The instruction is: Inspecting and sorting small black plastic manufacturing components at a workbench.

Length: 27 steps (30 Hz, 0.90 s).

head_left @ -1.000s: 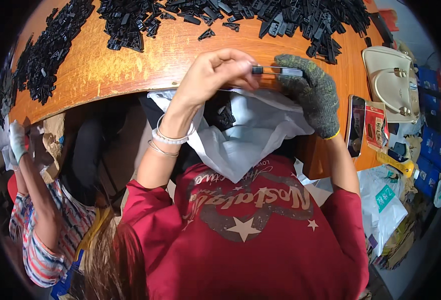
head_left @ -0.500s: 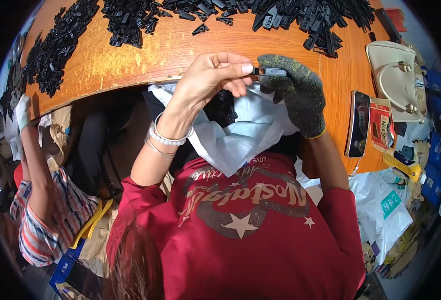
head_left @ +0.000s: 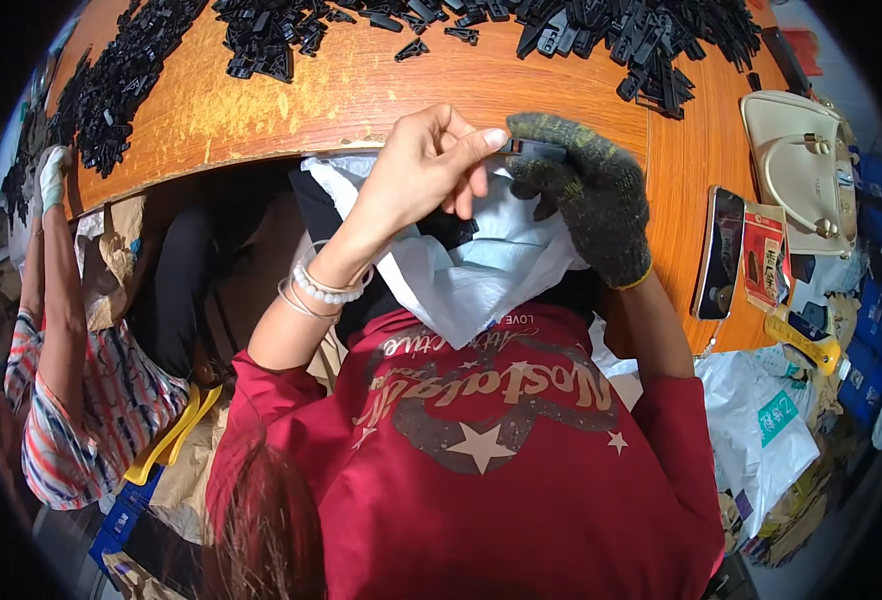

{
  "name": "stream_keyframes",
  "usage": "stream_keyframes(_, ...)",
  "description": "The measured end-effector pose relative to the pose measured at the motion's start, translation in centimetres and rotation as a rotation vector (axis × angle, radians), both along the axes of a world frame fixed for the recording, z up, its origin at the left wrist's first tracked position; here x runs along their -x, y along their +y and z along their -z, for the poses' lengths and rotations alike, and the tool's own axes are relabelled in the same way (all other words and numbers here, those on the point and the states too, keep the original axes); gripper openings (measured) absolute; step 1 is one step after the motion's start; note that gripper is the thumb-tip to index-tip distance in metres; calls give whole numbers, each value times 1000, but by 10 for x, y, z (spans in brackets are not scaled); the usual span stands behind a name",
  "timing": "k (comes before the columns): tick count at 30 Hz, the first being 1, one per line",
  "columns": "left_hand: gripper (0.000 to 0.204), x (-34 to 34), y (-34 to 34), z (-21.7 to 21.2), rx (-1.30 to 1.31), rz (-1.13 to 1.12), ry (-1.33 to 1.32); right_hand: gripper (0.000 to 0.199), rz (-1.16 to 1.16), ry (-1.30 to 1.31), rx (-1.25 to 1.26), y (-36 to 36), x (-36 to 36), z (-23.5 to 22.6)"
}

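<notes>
1. Two hands meet at upper centre of the frame: bare left hand (head_left: 416,180) and gloved right hand (head_left: 586,195) both pinch one small black plastic piece (head_left: 526,148), giving each a grip.
2. White bag (head_left: 471,275) hangs open just below, placed to catch pieces.
3. Loose black pieces (head_left: 631,40) lie heaped along the top of the orange table (head_left: 361,90), within reach.

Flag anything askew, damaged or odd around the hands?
Worn patch on the orange wooden table: finish scuffed pale near its front edge. Only the right hand wears a dark knitted glove; the left hand is bare. Both pinch one small black plastic piece above a white plastic bag. Nothing spilled.
</notes>
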<state>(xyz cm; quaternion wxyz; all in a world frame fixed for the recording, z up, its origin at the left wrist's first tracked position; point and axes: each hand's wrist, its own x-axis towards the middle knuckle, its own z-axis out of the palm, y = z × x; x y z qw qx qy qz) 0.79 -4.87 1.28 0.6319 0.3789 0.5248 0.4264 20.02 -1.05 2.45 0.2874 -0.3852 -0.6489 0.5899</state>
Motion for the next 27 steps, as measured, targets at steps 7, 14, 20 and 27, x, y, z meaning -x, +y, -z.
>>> stream_keyframes(7, 29, 33, -8, -12, -142, 376, 697, 36, -27, 131, 333, 38, -41, 2)
stream_keyframes(14, 42, 69, 106, -15, -892, 17, 1040, 34, 341, -245, -859, 157, -34, -12)
stream_keyframes(20, 45, 93, 240, -4, -1047, -265, 1486, 80, 132, -709, -1147, 111, 26, -15)
stream_keyframes(27, 52, 99, 315, 10, -893, -299, 1469, 81, -86, -650, -1123, 106, 49, 16)
